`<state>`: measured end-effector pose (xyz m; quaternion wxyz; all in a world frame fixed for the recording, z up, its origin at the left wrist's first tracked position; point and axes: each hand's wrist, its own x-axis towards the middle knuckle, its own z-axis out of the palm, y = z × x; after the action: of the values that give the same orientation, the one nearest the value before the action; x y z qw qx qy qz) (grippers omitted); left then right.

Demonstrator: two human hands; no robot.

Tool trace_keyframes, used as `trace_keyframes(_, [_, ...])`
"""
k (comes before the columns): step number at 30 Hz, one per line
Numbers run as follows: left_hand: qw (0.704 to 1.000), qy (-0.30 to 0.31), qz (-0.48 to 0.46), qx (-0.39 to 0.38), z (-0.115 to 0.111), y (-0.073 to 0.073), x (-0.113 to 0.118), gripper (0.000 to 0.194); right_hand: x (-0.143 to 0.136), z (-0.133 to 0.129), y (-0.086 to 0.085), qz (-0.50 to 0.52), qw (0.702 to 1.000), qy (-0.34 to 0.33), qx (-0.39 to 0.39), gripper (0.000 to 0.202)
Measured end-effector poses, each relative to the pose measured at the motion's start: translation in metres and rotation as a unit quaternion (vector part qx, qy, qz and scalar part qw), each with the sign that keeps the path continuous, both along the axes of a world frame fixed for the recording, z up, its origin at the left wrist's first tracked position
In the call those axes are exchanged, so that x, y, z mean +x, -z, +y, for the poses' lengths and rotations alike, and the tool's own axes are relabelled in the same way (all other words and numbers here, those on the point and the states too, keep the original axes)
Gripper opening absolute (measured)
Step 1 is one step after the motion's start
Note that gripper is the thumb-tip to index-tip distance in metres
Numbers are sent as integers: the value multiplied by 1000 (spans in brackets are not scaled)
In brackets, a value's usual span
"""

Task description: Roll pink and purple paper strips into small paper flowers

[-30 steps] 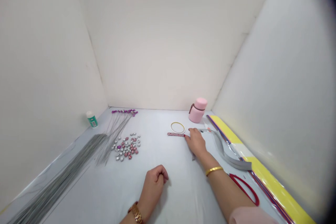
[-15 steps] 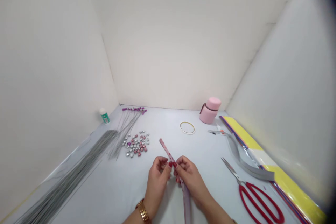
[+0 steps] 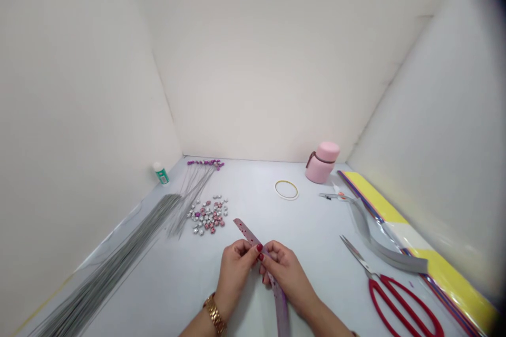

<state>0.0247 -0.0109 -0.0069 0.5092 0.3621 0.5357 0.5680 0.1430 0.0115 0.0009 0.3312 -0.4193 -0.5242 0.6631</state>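
In the head view, we hold a spotted pink strip (image 3: 246, 231) at the lower centre of the frame, its upper end slanting to the left and its lower end running out of the bottom edge. Our left hand (image 3: 234, 270) and right hand (image 3: 291, 277) meet over it, thumbs and forefingers closed with no clear gap, both pinching the strip. The other fingers curl in beneath; what they touch, we cannot tell.

We judge the step in hand to be working the strip between our fingertips; the next move calls for a light, even pinch that does not crease it askew.

We count one pink flask (image 3: 322, 163) at the right, one narrow ring (image 3: 286, 198) near the centre, one pair of red-handled scissors (image 3: 399, 305) at lower right, and one small green-and-white bottle (image 3: 161, 174) at left. The little folded stars (image 3: 208, 218), left of centre, number roughly forty, some overlapping; the grey wires (image 3: 114, 263) at lower left lie too densely to count.
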Motion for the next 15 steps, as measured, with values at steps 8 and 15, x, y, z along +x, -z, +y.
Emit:
trace_keyframes(8, [999, 28, -14, 7, 4, -6, -2, 29, 2, 2, 1, 4, 1000, 18, 5, 24])
trace_keyframes(15, [999, 38, -16, 14, 5, -8, -3, 26, 2, 3, 0, 7, 1000, 14, 6, 25])
